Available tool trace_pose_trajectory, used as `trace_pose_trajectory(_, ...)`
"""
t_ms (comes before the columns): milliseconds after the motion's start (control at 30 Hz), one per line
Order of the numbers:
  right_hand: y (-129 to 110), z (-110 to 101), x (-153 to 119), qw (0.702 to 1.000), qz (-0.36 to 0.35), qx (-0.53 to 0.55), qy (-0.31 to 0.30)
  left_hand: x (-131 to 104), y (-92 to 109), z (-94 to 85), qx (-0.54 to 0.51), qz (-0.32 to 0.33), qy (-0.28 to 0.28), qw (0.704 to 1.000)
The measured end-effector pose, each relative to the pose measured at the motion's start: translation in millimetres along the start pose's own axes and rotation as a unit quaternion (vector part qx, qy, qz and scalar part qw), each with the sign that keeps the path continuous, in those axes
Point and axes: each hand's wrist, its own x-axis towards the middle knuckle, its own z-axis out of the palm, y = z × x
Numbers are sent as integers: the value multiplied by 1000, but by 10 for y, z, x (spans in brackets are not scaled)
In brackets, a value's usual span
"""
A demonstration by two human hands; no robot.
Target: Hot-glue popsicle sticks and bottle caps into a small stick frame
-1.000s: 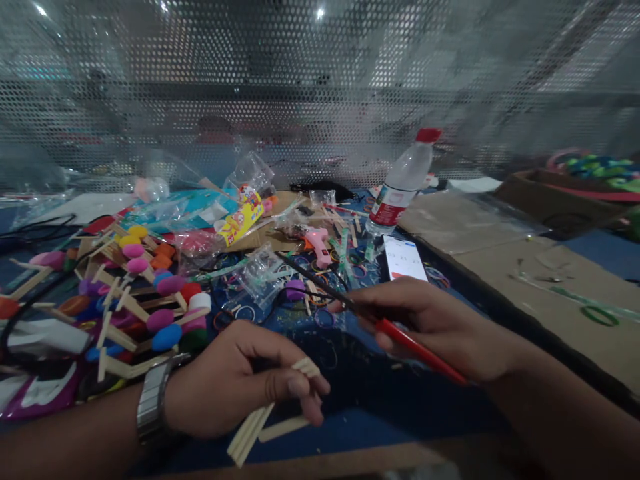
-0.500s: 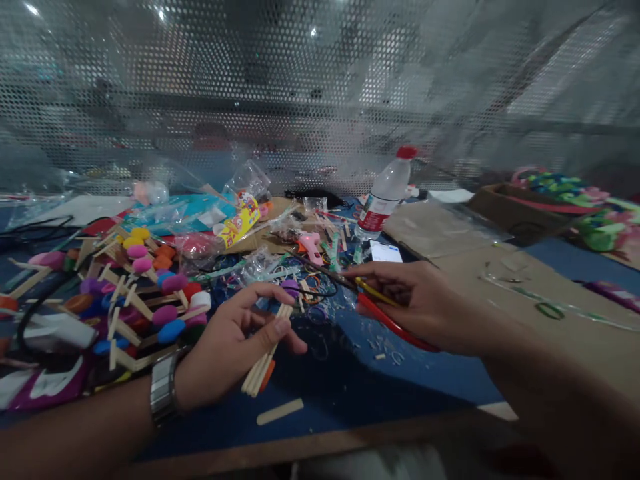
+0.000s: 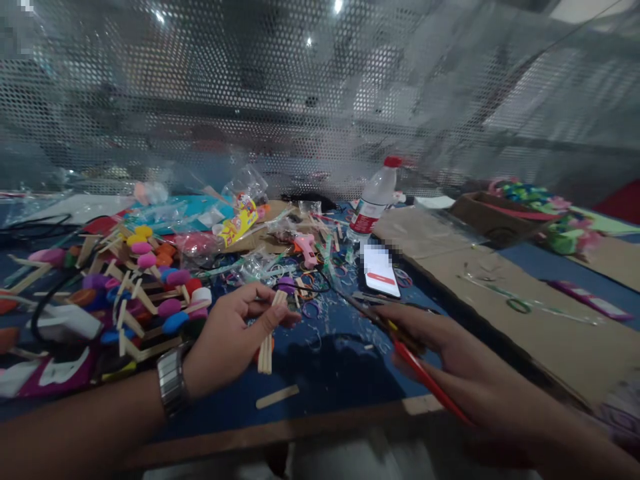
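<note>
Between thumb and fingers, my left hand (image 3: 245, 333) holds a small bundle of pale wooden sticks (image 3: 266, 353), roughly upright. Part of an orange piece shows behind the bundle. My right hand (image 3: 445, 353) is closed around scissors (image 3: 420, 370) with red and yellow handles, their dark blades pointing up and left, apart from the sticks. A single wooden stick (image 3: 277, 397) lies on the blue table (image 3: 330, 400) near its front edge. Beyond the scissors rests a phone (image 3: 381, 270) with a lit screen.
Colourful caps with stick pieces (image 3: 145, 293) are heaped at the left. A pink glue gun (image 3: 306, 248), plastic scraps and a red-capped bottle (image 3: 373, 207) stand or lie farther back. Cardboard (image 3: 515, 327) covers the right, with a brown box (image 3: 495, 217) behind.
My right hand and the scissors have moved right and down, uncovering more of the phone. The stick bundle in my left hand is now more upright.
</note>
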Motion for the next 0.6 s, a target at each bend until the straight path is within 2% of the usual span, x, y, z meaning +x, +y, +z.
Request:
trace_pose_trajectory(100, -162, 107, 22, 999, -35, -9, -33, -1, -25, 7, 25, 29, 17, 999)
trace_pose_trajectory(233, -228, 199, 98, 998, -50, 2, -44, -13, -51, 0, 81, 108, 39, 990)
trace_pose_trajectory(433, -294, 341, 109, 997, -81, -3, -20, -18, -71, -60, 212, 237, 93, 944)
trace_pose_trajectory(600, -331, 533, 16, 991, -113, -34, 65, -20, -71, -94, 257, 309, 118, 908)
